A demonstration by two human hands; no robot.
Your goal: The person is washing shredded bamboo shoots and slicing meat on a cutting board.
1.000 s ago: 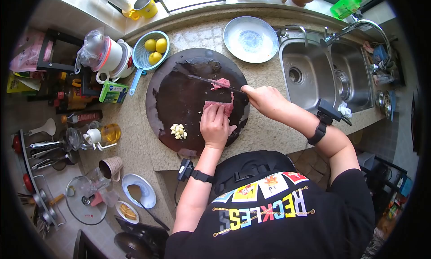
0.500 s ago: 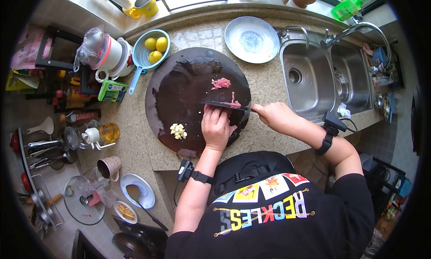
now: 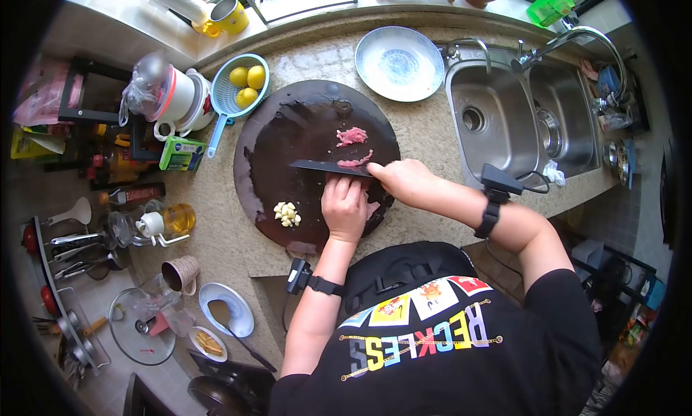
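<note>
My right hand is closed round the handle of a kitchen knife, whose dark blade points left across the round, dark cutting board. Just on the near side of the blade, my left hand presses its bunched fingers onto a piece of raw meat, which they mostly cover. Beyond the blade lies a thin meat strip, with a small pile of cut meat farther off. Peeled garlic cloves sit on the board, left of my left hand.
A blue-and-white plate stands behind the board, beside a double sink. Yellow fruit fills part of a blue strainer at the back left. An oil bottle, a mug and a plate with a spatula line the left side.
My right hand has slid the knife to the left, so its blade reaches farther across the board. The strip beyond the blade now lies more crosswise. My left hand stays nearly in place.
</note>
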